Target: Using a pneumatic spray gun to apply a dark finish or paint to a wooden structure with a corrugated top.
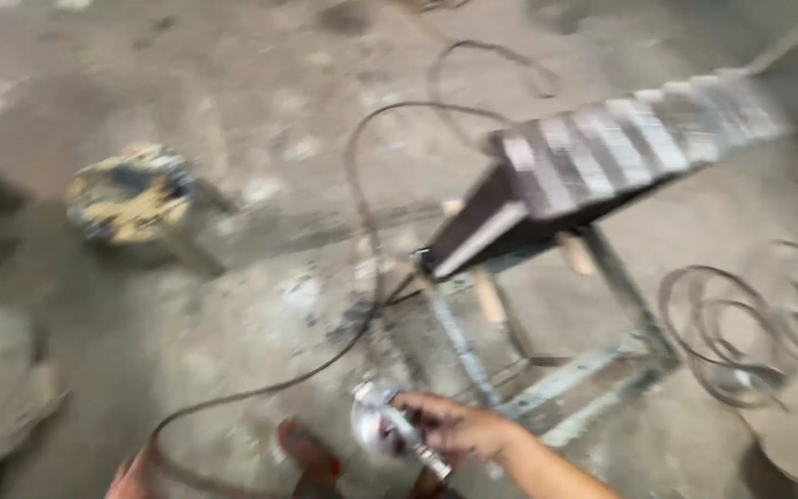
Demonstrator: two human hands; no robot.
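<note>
The picture is motion-blurred. My right hand (459, 430) reaches in from the bottom right and is closed around a small angle grinder (379, 427) with a silvery head, held low over the concrete floor. A dark power cable (362, 185) runs from the grinder up the floor in a long loop and back down to the bottom left. There a pinkish shape at the frame edge, probably my left hand (126, 479), lies by the cable; its grip is too blurred to read. A foot in a sandal (308, 455) shows beside the grinder.
A long metal bar (621, 148) with pale ground stripes lies on a grey metal frame stand (602, 370) to the right of centre. Coils of steel wire (741, 333) lie at the right. A round yellow and grey object (129, 194) sits on the floor at the left.
</note>
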